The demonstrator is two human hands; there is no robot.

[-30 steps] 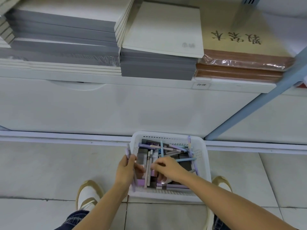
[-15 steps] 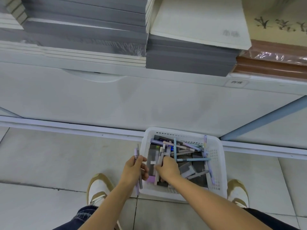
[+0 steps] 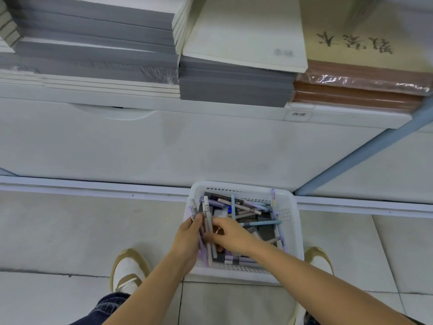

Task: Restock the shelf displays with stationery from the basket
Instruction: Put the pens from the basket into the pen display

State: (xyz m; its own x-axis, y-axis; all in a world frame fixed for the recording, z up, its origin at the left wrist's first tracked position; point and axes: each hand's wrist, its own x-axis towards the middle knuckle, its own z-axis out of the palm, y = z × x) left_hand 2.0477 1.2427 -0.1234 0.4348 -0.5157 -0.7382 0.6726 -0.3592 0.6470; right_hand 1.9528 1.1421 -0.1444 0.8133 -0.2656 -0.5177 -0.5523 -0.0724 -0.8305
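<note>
Evidently bundling for one trip, left hand (image 3: 187,235) grips pens (image 3: 193,210) upright; right hand (image 3: 228,233) pinches another pen (image 3: 206,207) above the basket (image 3: 290,214).

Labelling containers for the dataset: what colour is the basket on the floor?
White, with perforated walls. The basket shows best in the head view, the only one.

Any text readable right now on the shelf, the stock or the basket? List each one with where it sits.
Nothing can be quoted with confidence.
Tan notebook cover: three brush characters, upside down, unreadable.
Shelf-edge label: handwritten, blurred.
White pad cover: faint grey mark, blurred.
Pens in the basket: print too small.
</note>
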